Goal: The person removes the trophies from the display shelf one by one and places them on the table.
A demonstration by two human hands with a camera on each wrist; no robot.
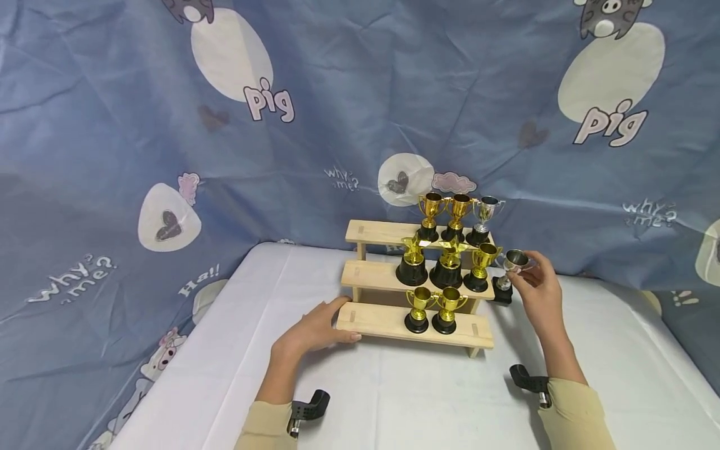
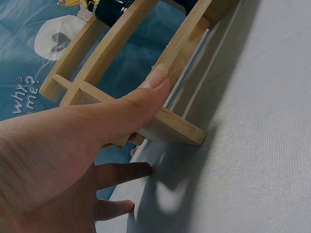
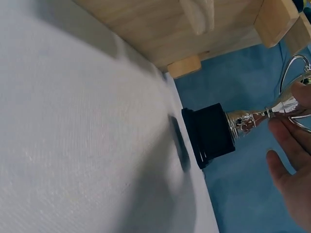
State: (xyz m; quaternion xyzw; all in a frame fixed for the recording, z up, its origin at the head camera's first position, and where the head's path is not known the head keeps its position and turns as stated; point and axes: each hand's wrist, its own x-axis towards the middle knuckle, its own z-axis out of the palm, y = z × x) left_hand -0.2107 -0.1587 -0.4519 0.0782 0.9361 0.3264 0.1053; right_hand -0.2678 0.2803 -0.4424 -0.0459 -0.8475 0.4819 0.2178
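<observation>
My right hand (image 1: 541, 292) holds a small silver trophy cup (image 1: 503, 284) by its bowl, just right of the tiered wooden display stand (image 1: 374, 315). In the right wrist view the trophy's square black base (image 3: 211, 136) seems slightly off the table, above its shadow. My left hand (image 1: 312, 328) grips the left end of the stand's lowest shelf. The left wrist view shows the thumb (image 2: 156, 80) on the shelf's edge, with two fingers spread below. On the bottom shelf are two gold cups (image 1: 419, 309); the middle one bears two star trophies (image 1: 413, 265) and a gold cup (image 1: 478, 269).
Along the top shelf's right part stand two gold cups (image 1: 430, 215) and a silver cup (image 1: 484, 219). A white cloth (image 1: 416, 400) covers the table. Behind it hangs a blue printed curtain (image 1: 337, 137), close to the stand's back.
</observation>
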